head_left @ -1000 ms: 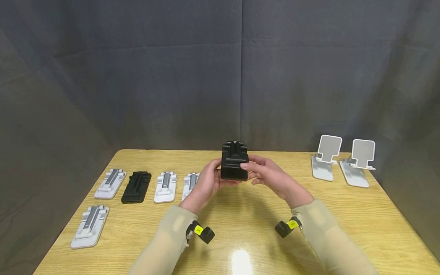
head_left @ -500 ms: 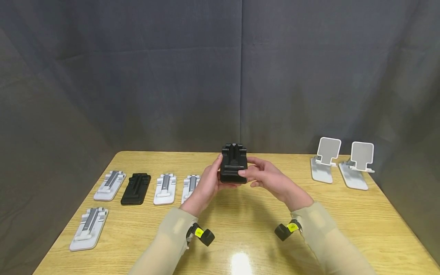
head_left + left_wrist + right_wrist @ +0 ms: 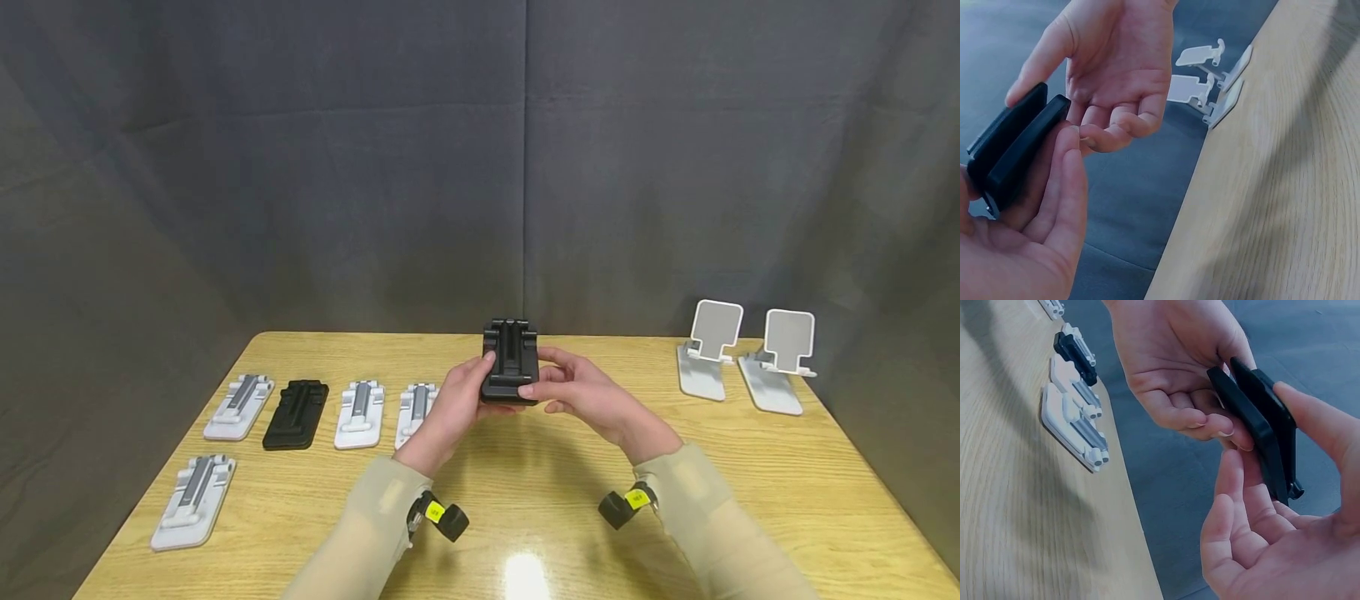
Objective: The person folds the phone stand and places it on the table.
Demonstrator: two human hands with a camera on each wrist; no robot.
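A black folding phone stand (image 3: 511, 360) is held up above the table between both hands. In the wrist views its two plates stand slightly apart at one end, with a narrow gap between them. My left hand (image 3: 452, 406) grips its left side, thumb on the upper face and fingers beneath. From the right, my right hand (image 3: 585, 392) pinches the near end, its thumb on the near right corner. The left wrist view shows the stand (image 3: 1013, 147) edge-on, and so does the right wrist view, where the right thumb presses one plate of the stand (image 3: 1260, 425).
Folded white phone stands (image 3: 195, 502) and a folded black one (image 3: 296, 414) lie on the left of the wooden table (image 3: 540, 492). Two unfolded white stands (image 3: 716, 346) stand at the back right. A dark curtain (image 3: 420, 192) hangs behind the table.
The black phone stand has come slightly lower and tilted, so more of its upper face shows. My left thumb has moved onto that face. The right hand has followed the stand down.
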